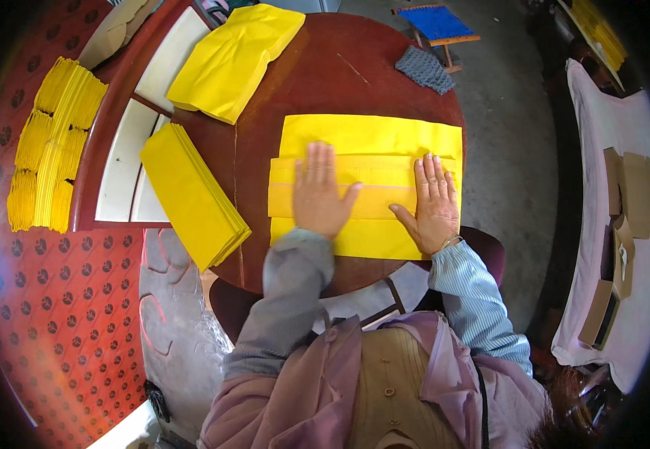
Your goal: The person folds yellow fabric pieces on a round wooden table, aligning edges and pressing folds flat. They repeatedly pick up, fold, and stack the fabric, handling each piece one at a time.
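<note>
A yellow paper sheet [370, 135] lies spread on the round red-brown table [347, 63] in front of me. Across its middle runs a narrower yellow folded strip [377, 193] with a faint pinkish line along it. My left hand [323, 191], a little blurred, lies over the strip's left part with its fingers stretched out. Flat on the right part of the strip and sheet rests my right hand [435, 203], its fingers stretched and thumb out. Neither hand grips anything. What lies beneath the palms is hidden.
A stack of folded yellow paper [194, 196] overhangs the table's left edge. Behind it lies a crumpled yellow sheet [239, 63]. A grey knitted cloth [424, 69] sits at the far right rim, near a blue-topped stool [436, 25]. Bundled yellow stacks [54, 146] are farther left.
</note>
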Demonstrator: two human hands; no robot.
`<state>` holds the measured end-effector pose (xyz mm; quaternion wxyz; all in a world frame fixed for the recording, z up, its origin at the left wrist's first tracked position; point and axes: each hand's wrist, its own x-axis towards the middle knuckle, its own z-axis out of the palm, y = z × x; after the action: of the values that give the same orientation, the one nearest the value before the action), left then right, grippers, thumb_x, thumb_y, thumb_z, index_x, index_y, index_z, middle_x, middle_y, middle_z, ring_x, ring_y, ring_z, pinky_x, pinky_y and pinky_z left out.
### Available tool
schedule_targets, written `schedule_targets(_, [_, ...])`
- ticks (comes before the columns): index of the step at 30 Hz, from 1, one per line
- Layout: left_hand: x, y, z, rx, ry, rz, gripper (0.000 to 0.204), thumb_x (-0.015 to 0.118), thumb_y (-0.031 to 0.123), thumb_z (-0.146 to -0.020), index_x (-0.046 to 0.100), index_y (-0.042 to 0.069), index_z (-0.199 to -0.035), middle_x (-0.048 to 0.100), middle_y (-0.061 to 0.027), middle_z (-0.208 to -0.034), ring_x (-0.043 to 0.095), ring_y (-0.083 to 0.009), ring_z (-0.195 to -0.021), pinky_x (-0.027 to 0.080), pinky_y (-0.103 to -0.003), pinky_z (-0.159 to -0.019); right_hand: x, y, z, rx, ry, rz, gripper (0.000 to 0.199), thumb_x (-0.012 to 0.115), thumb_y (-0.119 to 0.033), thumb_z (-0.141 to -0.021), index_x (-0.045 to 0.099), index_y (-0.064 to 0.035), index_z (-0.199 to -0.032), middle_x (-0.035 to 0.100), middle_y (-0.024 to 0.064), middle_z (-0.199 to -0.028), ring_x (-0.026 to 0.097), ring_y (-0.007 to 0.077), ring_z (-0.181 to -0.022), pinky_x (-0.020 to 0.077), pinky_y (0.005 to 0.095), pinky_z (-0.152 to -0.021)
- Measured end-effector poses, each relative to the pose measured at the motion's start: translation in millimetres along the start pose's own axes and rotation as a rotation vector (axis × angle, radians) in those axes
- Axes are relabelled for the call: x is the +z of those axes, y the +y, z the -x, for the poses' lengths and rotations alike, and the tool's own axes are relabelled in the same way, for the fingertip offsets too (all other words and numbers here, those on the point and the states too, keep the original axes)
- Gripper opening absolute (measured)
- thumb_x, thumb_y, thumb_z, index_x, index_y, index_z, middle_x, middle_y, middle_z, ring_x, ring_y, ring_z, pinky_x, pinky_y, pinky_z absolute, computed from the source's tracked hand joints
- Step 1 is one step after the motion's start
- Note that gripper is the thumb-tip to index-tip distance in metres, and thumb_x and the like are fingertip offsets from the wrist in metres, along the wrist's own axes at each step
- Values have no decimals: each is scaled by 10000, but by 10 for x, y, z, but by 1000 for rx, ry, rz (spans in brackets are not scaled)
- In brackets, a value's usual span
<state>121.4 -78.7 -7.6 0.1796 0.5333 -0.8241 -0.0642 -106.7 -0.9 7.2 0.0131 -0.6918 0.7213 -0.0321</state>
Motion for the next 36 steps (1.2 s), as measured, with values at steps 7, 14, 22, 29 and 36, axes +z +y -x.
schedule_targets(7, [-35,-368,131,-123,48,-131,911,533,599,-1016,281,-15,-1641,239,-237,-1724,159,-360,-1627,127,-535,-1306,74,25,13,-20,38,-9,941,423,-719,-1027,225,-69,-1677,174,164,-1757,110,298,-1641,64,463,-1333])
schedule_targets(14, [-160,-318,69,-179,-100,-188,915,573,564,-1018,230,5,-1656,182,-237,-1740,119,-391,-1629,74,-570,-1306,41,430,-36,36,-17,-147,767,362,-583,-1101,223,-102,-1681,147,117,-1770,81,259,-1644,51,425,-1337])
schedule_targets(22, [-469,-70,720,-487,326,315,649,715,132,-985,429,-47,-1539,454,-232,-1567,374,-374,-1519,313,-455,-1256,-416,1122,-713,-146,-160,-560,408,796,-220,-908,732,-69,-1282,697,137,-1334,652,296,-1200,502,423,-1060])
schedule_targets(29, [-429,22,1004,-903,311,1740,329,648,202,-1055,669,-51,-1264,713,-122,-1141,682,-222,-1114,527,-287,-964,-454,1198,-1459,-310,-567,-549,226,865,-225,-835,775,-53,-949,768,101,-912,719,211,-866,545,354,-786])
schedule_targets(36, [-178,230,838,-594,-48,1086,272,646,255,-1045,677,26,-1188,727,-130,-1162,692,-258,-1073,526,-365,-945,-851,1160,-1171,-224,-764,-893,184,712,-261,-929,595,-125,-974,572,-21,-754,593,89,-698,473,247,-652])
